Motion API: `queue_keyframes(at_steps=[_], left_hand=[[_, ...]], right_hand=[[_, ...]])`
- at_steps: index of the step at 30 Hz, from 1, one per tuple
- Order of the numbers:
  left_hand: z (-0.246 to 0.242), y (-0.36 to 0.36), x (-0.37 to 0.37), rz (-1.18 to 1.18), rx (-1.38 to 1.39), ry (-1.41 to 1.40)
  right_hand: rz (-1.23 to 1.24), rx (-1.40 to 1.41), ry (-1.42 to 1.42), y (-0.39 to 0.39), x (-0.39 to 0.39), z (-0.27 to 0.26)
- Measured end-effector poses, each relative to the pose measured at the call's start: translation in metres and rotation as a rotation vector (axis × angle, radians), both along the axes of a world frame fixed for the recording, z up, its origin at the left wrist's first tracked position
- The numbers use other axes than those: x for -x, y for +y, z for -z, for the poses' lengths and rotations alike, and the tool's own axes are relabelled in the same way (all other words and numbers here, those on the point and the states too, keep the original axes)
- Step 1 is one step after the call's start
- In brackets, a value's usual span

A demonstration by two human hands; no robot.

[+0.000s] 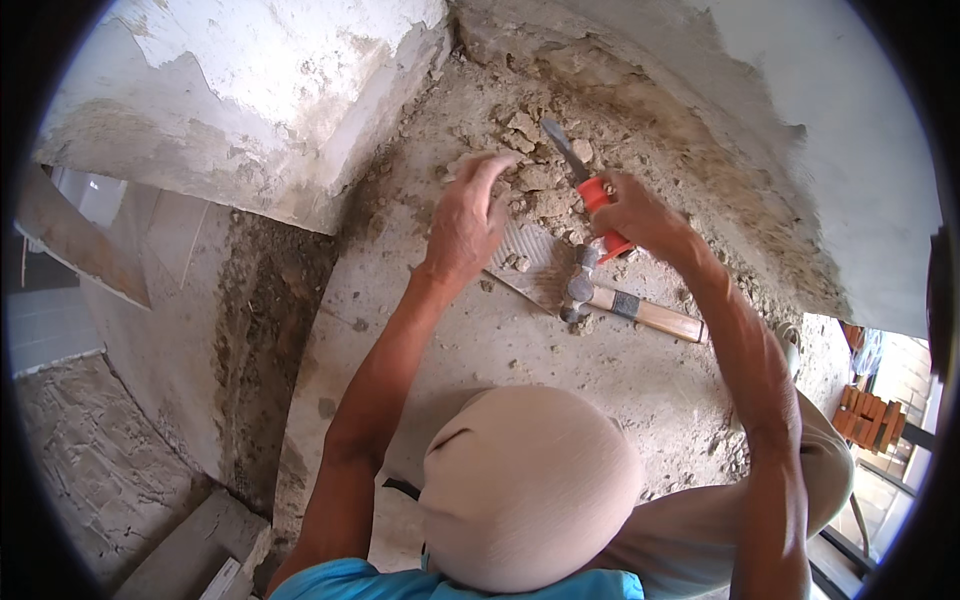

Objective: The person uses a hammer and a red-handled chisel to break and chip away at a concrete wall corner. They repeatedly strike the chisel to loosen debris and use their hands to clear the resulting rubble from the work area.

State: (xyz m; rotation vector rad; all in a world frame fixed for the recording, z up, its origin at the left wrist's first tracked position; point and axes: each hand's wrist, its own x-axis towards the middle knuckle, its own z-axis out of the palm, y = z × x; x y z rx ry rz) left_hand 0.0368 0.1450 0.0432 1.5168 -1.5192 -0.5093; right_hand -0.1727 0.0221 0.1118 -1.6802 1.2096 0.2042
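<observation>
My right hand (637, 214) grips a chisel (566, 148) by its red, guarded handle, with the dark steel blade pointing away over the rubble. My left hand (469, 217) is slightly blurred beside the heap of broken mortar (541, 177); its thumb stands apart from curled fingers and nothing shows in it. A ridged tile piece (541, 251), with crumbs on it, lies just below the heap. Across its right edge rests the steel head of a hammer (579, 289). The hammer's wooden handle, wrapped with a dark band, reaches toward my right forearm.
A rough wall with crumbling plaster (660, 127) curves along the right. At upper left stands a plastered block (300, 97). The concrete slab (450, 345) drops off at its left edge. Stacked bricks (868, 418) sit at far right.
</observation>
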Motion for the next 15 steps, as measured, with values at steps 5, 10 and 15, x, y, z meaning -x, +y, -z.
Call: queue_keyframes(at_steps=[5,10,15], left_hand=[[0.042,-0.016,-0.009,-0.175,-0.195,-0.315],[0.083,-0.03,-0.002,-0.159,-0.145,-0.607],[0.082,-0.026,-0.008,-0.121,-0.21,-0.679]], right_hand=[[-0.314,0.71,0.242,-0.048,-0.013,0.007],[-0.56,0.912,0.494,-0.079,-0.03,0.024],[-0.583,0.688,0.734,-0.082,-0.031,0.023]])
